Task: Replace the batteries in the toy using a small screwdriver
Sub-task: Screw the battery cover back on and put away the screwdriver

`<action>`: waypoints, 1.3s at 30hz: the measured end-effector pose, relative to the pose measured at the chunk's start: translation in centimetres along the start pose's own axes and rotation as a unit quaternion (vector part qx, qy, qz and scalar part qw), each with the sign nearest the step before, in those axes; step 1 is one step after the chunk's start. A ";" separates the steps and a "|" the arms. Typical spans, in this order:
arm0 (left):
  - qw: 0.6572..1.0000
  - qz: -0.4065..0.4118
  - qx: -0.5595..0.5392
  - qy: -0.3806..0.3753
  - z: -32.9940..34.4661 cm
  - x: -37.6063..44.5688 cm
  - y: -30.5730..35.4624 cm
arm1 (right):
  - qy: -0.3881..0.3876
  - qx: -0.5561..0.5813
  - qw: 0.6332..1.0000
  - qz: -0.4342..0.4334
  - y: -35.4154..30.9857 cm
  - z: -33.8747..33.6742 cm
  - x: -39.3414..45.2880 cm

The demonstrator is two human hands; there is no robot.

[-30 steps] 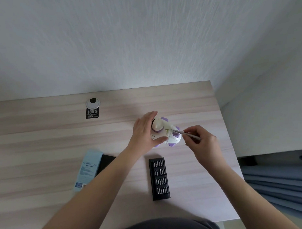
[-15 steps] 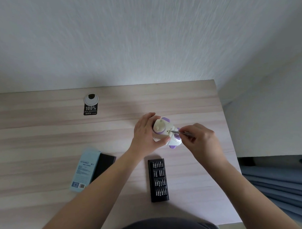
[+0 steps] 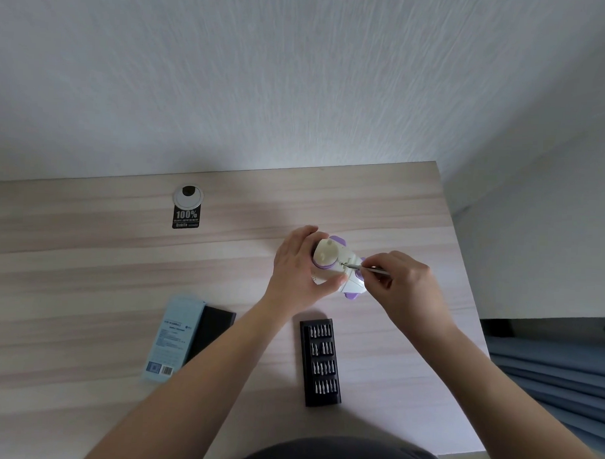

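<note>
White-purple toy [image 3: 330,264] (one), left hand [image 3: 298,267] gripping, one screwdriver [image 3: 368,268] pinched.

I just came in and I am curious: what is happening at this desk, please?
A person is working on a white and purple toy. The left hand grips the toy above the desk, and the right hand pinches a small screwdriver with its tip at the toy's body. A black tray of bits and a light blue box lie nearby.
</note>
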State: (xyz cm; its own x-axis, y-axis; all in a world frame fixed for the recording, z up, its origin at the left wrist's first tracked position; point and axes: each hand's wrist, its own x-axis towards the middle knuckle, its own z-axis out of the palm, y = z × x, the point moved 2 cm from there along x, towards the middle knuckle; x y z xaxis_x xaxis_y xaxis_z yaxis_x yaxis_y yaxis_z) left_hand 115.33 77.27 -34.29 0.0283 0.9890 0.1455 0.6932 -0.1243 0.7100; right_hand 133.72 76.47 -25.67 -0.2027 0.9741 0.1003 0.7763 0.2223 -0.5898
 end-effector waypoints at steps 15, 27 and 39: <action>1.000 -0.010 -0.010 -0.009 -0.1 -0.2 0.2 | -0.021 -0.051 0.998 -0.040 -0.5 0.0 1.3; 0.999 -0.030 -0.017 -0.025 -0.3 -0.1 0.5 | -0.152 -0.233 0.953 -0.117 -1.9 -0.5 4.0; 0.999 -0.036 -0.020 -0.026 -0.4 -0.2 0.6 | -0.292 -0.332 0.893 -0.089 -4.3 -1.4 4.4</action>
State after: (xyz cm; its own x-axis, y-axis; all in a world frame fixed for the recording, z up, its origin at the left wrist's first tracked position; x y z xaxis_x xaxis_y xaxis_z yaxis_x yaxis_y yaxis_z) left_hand 115.44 77.00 -33.63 0.0171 0.9981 0.0584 0.6649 -0.0550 0.7449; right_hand 130.29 79.86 -21.59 -0.4843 0.7764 -0.4033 0.8442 0.5358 0.0177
